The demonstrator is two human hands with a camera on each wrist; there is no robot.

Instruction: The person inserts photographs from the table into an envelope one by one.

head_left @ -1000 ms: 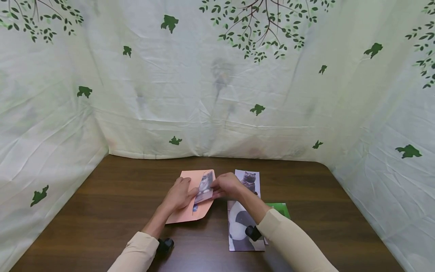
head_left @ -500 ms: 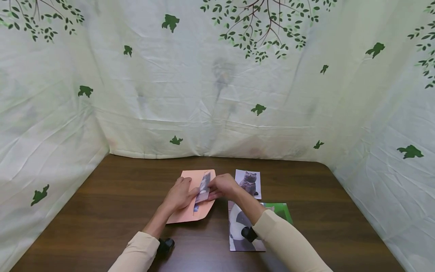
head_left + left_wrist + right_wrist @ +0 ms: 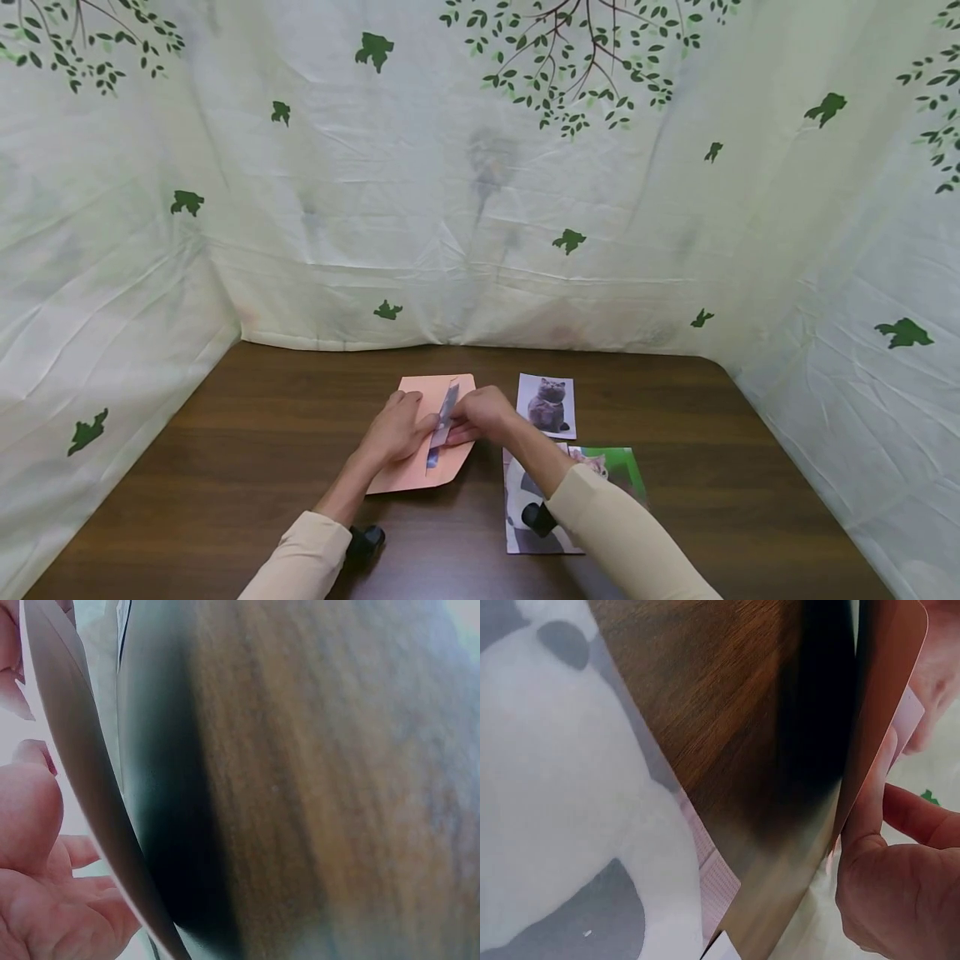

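A salmon-pink envelope is tilted a little off the wooden table, left of centre in the head view. My left hand grips its left part, thumb lying across the front. Out of the envelope's opening sticks a narrow strip of a photo card, the rest hidden inside. My right hand pinches that card by its right edge; in the right wrist view the fingers lie against the envelope beside the card's corner. A bluish patch shows below the left thumb.
Right of the envelope lies a grey cat photo. Nearer the front are a panda picture and a green-edged picture, partly under my right forearm. A leaf-printed white cloth hangs behind the table.
The card has slid leftward into the envelope, so less of it shows. My right hand has moved left with it, uncovering the cat photo. The left hand stays put.
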